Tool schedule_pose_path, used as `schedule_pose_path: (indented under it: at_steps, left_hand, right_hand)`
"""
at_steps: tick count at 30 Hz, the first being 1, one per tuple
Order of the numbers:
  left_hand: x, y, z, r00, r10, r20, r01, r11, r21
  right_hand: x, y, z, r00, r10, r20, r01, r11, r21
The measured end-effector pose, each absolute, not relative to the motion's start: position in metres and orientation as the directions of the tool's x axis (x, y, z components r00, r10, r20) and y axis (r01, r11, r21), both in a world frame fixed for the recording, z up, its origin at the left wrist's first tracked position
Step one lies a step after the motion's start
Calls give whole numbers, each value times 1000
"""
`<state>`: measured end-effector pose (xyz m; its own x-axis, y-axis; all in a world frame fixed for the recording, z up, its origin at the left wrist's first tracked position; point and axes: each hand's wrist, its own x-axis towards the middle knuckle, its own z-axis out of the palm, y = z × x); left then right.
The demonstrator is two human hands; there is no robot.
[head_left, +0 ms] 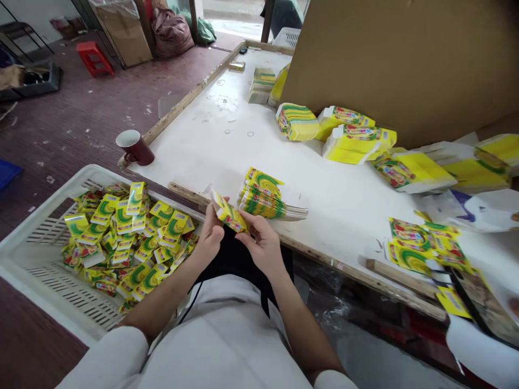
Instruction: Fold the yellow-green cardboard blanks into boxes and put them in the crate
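Head view: both hands (211, 233) (263, 242) hold a yellow carton (229, 214) (label (235, 220) too blurred).

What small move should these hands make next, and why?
Probably fold in the pale flap: the left hand and right hand hold the small yellow box between them, and its end nearest the left hand appears open, though blurred.

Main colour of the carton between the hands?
Yellow; the carton shows best in the head view.

The cartons (232, 217) are yellow with green and red print — the crate (40, 259) white, the mug (141, 153) maroon.
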<state>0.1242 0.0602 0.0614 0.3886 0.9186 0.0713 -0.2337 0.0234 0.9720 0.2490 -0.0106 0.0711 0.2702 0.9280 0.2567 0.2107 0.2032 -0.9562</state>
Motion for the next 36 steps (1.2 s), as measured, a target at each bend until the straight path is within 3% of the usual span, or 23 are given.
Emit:
schedule_pose_path:
  at_steps: [4, 7, 9, 12, 14, 15, 17, 20, 21, 23, 25, 30, 33, 36]
  left_hand:
    - [114, 65, 63, 309, 944, 119, -202, -58, 978]
    - [96, 77, 81, 449, 888, 96, -89, -62, 994]
    - [82, 86, 97, 562, 818, 122, -67, -102, 993]
    - [70, 89, 115, 708, 695, 127, 108, -284, 953]
    - [75, 83, 119, 779, 626, 37, 284, -404, 870]
    - [80, 78, 119, 790, 614, 0, 341, -439, 831]
    - [91, 67, 114, 780, 626, -9, 389, -473, 791]
    - [104, 53, 103, 744, 655, 129, 351, -548, 760]
    - [106, 49, 98, 745, 641, 186, 318, -587, 745]
    - [108, 46, 91, 756, 587, 291, 247, -667, 703]
    - [109, 45, 85, 764, 536, 359, 200, -726, 658]
    - [107, 52, 78, 778, 545, 312, 227, -708, 669]
    - [109, 57, 75, 802, 554, 224, 243, -645, 724]
    - [113, 58, 70, 761, 583, 285, 239, -660, 713]
  right_hand:
    - [262, -15, 80, 241, 896, 373, 396, 260, -881]
    - [269, -20, 82, 243, 859, 451, 548, 262, -794]
    - [274, -24, 82, 216, 821, 528, 705, 243, -666]
    - [274, -29, 86, 57, 788, 612, 852, 281, -441]
    - [270, -31, 91, -26, 773, 634, 842, 359, -403]
    - [267, -31, 93, -9, 764, 645, 819, 376, -433]
    - [262, -30, 96, 181, 737, 651, 741, 333, -583]
    - [257, -25, 92, 476, 772, 421, 380, 251, -890]
    - [255, -23, 89, 466, 837, 288, 190, 223, -956]
    - [251, -18, 81, 285, 957, 58, -166, 109, -980]
    - [248, -15, 73, 112, 993, -45, -340, -4, -940]
    - [251, -14, 62, 62, 997, -50, -282, -30, -959]
    - [251, -18, 61, 86, 991, 103, -11, 105, -994]
    - [246, -22, 61, 100, 958, 270, 297, 230, -927]
